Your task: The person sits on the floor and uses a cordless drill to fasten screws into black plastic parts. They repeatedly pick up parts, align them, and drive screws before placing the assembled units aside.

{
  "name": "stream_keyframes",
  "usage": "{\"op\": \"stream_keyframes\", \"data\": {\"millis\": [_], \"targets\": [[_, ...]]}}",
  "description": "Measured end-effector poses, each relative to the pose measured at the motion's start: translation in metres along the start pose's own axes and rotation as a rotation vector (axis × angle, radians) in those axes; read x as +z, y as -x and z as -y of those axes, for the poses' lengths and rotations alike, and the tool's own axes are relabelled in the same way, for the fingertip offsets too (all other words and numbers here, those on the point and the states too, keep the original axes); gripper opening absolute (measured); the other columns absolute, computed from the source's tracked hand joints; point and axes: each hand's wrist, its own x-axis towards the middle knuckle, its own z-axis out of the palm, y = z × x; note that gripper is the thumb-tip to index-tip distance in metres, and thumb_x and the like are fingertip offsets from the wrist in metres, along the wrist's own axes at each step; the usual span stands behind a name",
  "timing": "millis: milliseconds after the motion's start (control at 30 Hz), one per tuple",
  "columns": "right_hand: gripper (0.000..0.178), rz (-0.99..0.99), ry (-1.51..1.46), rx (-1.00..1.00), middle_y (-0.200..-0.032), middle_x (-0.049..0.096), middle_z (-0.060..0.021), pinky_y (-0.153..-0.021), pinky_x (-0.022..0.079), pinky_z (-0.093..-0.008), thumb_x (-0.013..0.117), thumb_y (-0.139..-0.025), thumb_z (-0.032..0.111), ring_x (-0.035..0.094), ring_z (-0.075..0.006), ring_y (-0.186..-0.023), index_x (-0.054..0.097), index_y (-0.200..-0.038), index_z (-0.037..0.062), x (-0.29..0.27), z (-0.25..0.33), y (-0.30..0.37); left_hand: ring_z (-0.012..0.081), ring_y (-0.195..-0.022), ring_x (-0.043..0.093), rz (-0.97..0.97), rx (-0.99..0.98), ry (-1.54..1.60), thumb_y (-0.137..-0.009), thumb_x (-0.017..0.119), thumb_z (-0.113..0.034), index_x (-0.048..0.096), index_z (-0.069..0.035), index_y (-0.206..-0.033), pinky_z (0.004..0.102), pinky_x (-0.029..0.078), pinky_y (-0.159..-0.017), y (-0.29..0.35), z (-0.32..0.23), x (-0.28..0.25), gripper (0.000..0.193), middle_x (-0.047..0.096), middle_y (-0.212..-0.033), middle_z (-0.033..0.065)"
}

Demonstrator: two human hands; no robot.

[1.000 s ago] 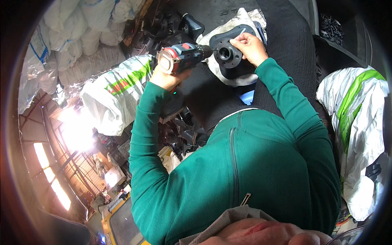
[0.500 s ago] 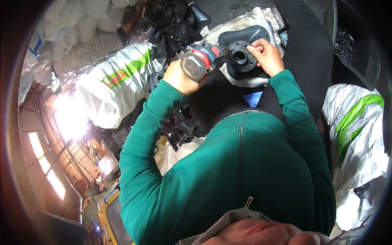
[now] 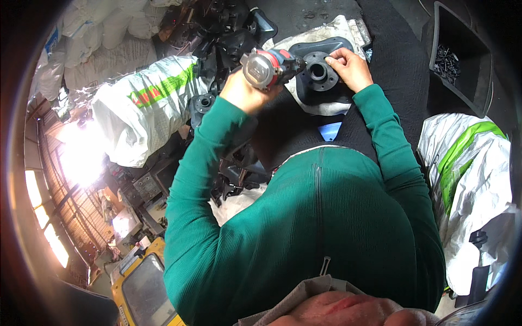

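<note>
In my left hand (image 3: 243,93) is a red and grey cordless drill (image 3: 265,69), its nose pointing right at the left rim of a round black flange (image 3: 327,82). Several small holes ring the flange's raised centre collar. It sits on a dark, shaped cover (image 3: 333,43) with wide rounded ends, laid over a white cloth (image 3: 343,30) at my lap. My right hand (image 3: 350,70) pinches thumb and forefinger together at the flange's upper right rim. Whatever may be between those fingertips is too small to make out. The drill's tip is partly hidden against the flange.
A black bin (image 3: 462,81) with dark screws (image 3: 447,64) stands at the right. White sacks with green stripes lie left (image 3: 147,103) and right (image 3: 462,163). Black moulded parts (image 3: 234,43) pile up at the far left. A yellow-framed machine (image 3: 144,293) stands lower left.
The whole view has shifted a little, bringing more of the bin into sight. My right fingertips stay at the flange's upper right, and the drill remains at its left side.
</note>
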Motion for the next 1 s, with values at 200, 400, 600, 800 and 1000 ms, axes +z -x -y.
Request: {"op": "stream_keyframes", "data": {"millis": [200,400,600,800,1000], "targets": [[0.029,-0.227,0.053,-0.223,-0.077,0.064,-0.0048,-0.055,0.049,-0.0258,0.067,-0.082,0.032,0.059,-0.01,-0.065,0.066,-0.099,0.0082,0.002,-0.023,0.005,0.0283,-0.107,0.055,-0.063,0.193,-0.059,-0.072,0.073,-0.016,0.058,-0.005,-0.112,0.0377,0.042,-0.093,0.062,-0.013,0.007,0.044,0.06,-0.111,0.012],[0.05,0.394,-1.308,0.301,-0.127,0.048,-0.0198,-0.091,0.051,-0.0372,0.039,-0.085,-0.007,0.053,-0.0263,-0.115,0.034,-0.135,-0.0015,-0.042,0.012,0.071,0.0309,-0.094,0.06,-0.168,0.421,-0.06,-0.069,0.075,-0.02,0.059,-0.008,-0.11,0.0415,0.047,-0.083,0.102,-0.008,0.037,0.046,0.062,-0.104,0.0104],[0.077,0.607,-1.175,0.127,-0.139,0.037,-0.0229,-0.091,0.048,-0.0336,0.05,-0.082,-0.001,0.045,-0.0275,-0.124,0.01,-0.146,0.0104,-0.036,0.025,0.106,0.0298,-0.095,0.06,-0.086,0.397,0.047,-0.071,0.075,-0.02,0.059,-0.007,-0.11,0.0398,0.047,-0.083,0.108,-0.02,0.038,0.044,0.062,-0.104,0.0106],[0.089,0.775,-1.023,0.086,-0.14,0.039,-0.0212,-0.074,0.046,-0.0189,0.058,-0.078,0.003,0.052,-0.0157,-0.11,0.005,-0.148,0.0161,-0.035,0.029,0.106,0.0311,-0.099,0.059,0.026,0.363,0.127,-0.071,0.075,-0.02,0.057,-0.007,-0.112,0.0402,0.047,-0.086,0.106,-0.013,0.032,0.047,0.061,-0.108,0.0119],[0.088,0.893,-0.838,0.099,-0.139,0.042,-0.0176,-0.076,0.044,-0.0183,0.051,-0.075,0.003,0.048,-0.0141,-0.117,0.005,-0.149,0.0161,-0.04,0.04,0.103,0.0311,-0.105,0.056,0.084,0.306,0.208,-0.069,0.076,-0.017,0.053,-0.004,-0.119,0.0413,0.044,-0.092,0.111,-0.011,0.025,0.057,0.058,-0.115,0.0134]]}}
